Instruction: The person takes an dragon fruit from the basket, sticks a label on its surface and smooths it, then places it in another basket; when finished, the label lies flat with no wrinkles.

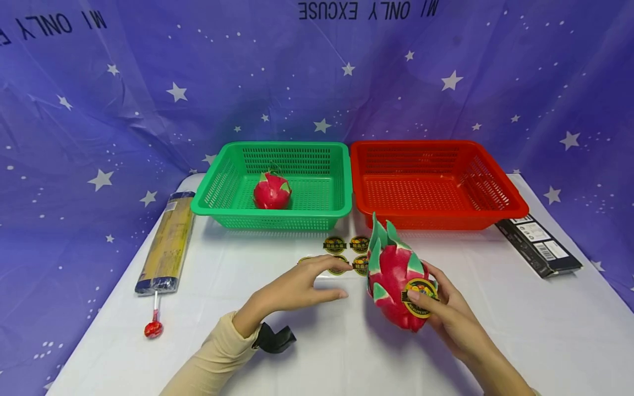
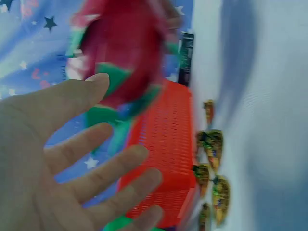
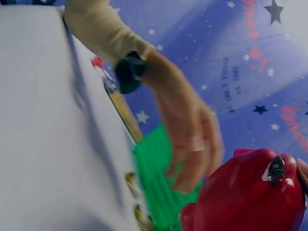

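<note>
My right hand grips a large red dragon fruit with green leaf tips, above the front middle of the table. On the fruit's side, under the right thumb, sits a round black-and-gold sticker. To the left, my left hand hovers with fingers spread and holds nothing; in the left wrist view its thumb overlaps the blurred fruit. A sheet of round stickers lies beyond the left fingers, partly covered by the hand and the fruit. Another dragon fruit rests in the green basket.
Beside the green basket stands a red basket. On the left lie a long wrapped yellowish pack and a red lollipop. A black box lies at the right, near the table's edge.
</note>
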`<state>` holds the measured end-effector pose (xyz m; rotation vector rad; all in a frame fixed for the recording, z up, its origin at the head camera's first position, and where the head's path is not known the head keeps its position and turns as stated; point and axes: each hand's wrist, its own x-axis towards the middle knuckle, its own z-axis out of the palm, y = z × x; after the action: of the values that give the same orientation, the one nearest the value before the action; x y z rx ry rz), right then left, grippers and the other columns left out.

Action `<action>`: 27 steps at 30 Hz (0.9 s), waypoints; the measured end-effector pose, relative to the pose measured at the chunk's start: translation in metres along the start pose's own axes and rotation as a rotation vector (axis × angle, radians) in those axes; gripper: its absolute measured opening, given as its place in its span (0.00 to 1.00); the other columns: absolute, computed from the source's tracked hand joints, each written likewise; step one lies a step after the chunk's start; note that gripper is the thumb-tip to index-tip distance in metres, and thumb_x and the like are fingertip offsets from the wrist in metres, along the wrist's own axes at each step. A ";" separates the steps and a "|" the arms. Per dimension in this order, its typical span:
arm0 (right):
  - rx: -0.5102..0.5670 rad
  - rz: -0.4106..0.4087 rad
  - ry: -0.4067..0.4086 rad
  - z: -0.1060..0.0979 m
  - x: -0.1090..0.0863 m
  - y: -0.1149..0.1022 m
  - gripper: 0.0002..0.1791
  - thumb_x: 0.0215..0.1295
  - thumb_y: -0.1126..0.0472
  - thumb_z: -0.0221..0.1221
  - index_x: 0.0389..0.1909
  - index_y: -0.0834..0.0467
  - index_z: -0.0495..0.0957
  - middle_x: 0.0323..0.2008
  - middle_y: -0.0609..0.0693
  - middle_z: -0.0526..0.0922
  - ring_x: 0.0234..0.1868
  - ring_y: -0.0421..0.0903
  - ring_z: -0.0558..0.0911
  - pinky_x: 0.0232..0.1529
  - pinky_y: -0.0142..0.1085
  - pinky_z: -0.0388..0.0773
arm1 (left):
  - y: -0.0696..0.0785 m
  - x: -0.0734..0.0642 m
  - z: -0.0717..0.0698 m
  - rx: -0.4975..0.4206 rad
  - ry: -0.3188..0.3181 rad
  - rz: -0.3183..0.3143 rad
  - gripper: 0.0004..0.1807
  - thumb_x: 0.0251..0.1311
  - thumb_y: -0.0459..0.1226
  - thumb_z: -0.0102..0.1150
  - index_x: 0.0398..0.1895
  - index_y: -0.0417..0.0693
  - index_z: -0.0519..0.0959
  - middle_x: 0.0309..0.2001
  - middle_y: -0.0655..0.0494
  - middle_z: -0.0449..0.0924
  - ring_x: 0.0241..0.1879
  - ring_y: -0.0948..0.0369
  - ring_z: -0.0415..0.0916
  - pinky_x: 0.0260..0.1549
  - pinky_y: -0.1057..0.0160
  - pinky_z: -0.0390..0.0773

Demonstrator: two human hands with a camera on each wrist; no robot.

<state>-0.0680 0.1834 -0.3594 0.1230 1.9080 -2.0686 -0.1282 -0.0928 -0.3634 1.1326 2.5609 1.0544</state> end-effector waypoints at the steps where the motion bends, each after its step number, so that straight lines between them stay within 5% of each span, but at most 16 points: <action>1: 0.005 -0.024 -0.001 -0.004 0.001 -0.003 0.32 0.63 0.60 0.52 0.65 0.47 0.49 0.51 0.45 0.65 0.47 0.38 0.76 0.44 0.32 0.77 | -0.003 0.002 0.003 -0.009 -0.019 -0.024 0.27 0.55 0.51 0.58 0.58 0.56 0.69 0.55 0.63 0.72 0.55 0.65 0.70 0.57 0.64 0.67; 6: 0.050 -0.122 -0.003 -0.020 0.008 -0.020 0.30 0.65 0.62 0.50 0.65 0.48 0.50 0.49 0.44 0.66 0.45 0.36 0.77 0.43 0.29 0.77 | -0.018 0.018 0.018 -0.028 -0.039 -0.123 0.36 0.55 0.53 0.56 0.65 0.53 0.59 0.62 0.56 0.65 0.60 0.60 0.66 0.58 0.59 0.66; 17: 0.210 -0.191 -0.013 -0.029 0.037 -0.059 0.26 0.65 0.60 0.50 0.62 0.48 0.53 0.51 0.45 0.63 0.44 0.38 0.78 0.42 0.32 0.79 | -0.033 0.075 0.030 -0.097 0.190 -0.180 0.40 0.59 0.53 0.51 0.71 0.63 0.43 0.70 0.54 0.50 0.66 0.52 0.56 0.59 0.46 0.62; 21: 0.294 -0.154 -0.001 -0.028 0.050 -0.073 0.30 0.63 0.59 0.53 0.63 0.47 0.51 0.51 0.45 0.62 0.44 0.38 0.77 0.39 0.36 0.80 | -0.034 0.094 0.026 -0.114 0.249 -0.181 0.38 0.61 0.52 0.49 0.71 0.63 0.44 0.64 0.48 0.62 0.60 0.51 0.63 0.54 0.49 0.67; 24: 0.317 -0.139 0.037 -0.026 0.062 -0.083 0.34 0.61 0.59 0.56 0.64 0.47 0.51 0.50 0.44 0.63 0.42 0.38 0.78 0.37 0.37 0.80 | -0.037 0.105 0.025 -0.122 0.279 -0.194 0.36 0.62 0.54 0.47 0.70 0.64 0.45 0.32 0.48 0.74 0.33 0.54 0.72 0.39 0.57 0.72; 27: 0.287 -0.146 0.099 -0.023 0.076 -0.093 0.38 0.58 0.59 0.59 0.66 0.46 0.50 0.49 0.44 0.63 0.41 0.38 0.77 0.36 0.33 0.80 | -0.037 0.114 0.027 -0.138 0.306 -0.226 0.35 0.62 0.57 0.44 0.69 0.66 0.46 0.22 0.52 0.71 0.21 0.57 0.68 0.32 0.59 0.72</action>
<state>-0.1704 0.1974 -0.2942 0.1588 1.7071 -2.4692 -0.2201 -0.0158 -0.3922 0.6723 2.7046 1.4121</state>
